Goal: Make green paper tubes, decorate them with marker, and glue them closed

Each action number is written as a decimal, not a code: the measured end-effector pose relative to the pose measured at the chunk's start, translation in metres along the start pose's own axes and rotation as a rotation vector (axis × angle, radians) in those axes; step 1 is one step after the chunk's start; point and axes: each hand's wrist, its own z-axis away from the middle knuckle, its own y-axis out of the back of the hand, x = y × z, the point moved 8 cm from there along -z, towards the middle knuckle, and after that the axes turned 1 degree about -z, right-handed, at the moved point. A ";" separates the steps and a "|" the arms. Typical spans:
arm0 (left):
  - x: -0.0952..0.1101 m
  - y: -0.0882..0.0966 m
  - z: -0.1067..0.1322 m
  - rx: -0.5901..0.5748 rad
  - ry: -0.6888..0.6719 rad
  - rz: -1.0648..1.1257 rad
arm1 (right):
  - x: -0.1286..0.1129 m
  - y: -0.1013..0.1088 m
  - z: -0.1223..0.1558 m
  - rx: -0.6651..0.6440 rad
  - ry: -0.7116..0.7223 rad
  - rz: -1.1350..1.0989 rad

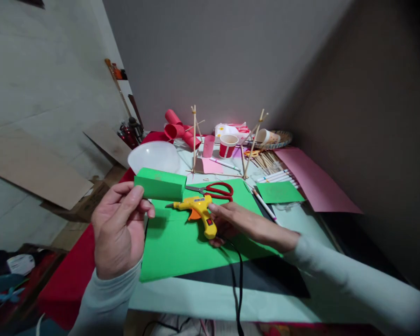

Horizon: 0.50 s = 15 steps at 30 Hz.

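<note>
My left hand (121, 224) pinches the left end of a folded piece of green paper (161, 184) between thumb and fingers, raised over the table. My right hand (227, 219) is closed at the back of a yellow hot glue gun (201, 205), thumb against its rear; some fingers are hidden behind the handle. The gun's dark nozzle points left, just below the folded paper, and its black cord runs down toward me. Red-handled scissors (219, 189) lie just beyond the gun. Beneath both hands spreads a large green sheet (175, 256).
A white bowl (154, 156) stands at the back left, near red paper rolls (175, 130). A stick frame (195, 140) rises behind the scissors, with a red-and-white paper cup (228, 147) beyond it. Markers (278, 176), a small green sheet (280, 192) and pink paper (315, 182) lie right.
</note>
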 end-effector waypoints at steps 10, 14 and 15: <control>-0.014 -0.043 0.033 -0.147 -0.013 -0.067 | -0.060 0.001 0.050 0.386 0.462 0.055; -0.018 -0.054 0.041 -0.191 -0.051 -0.101 | -0.050 0.002 0.048 0.432 0.443 -0.137; -0.019 -0.055 0.043 -0.200 -0.055 -0.113 | -0.049 0.003 0.048 0.434 0.443 -0.164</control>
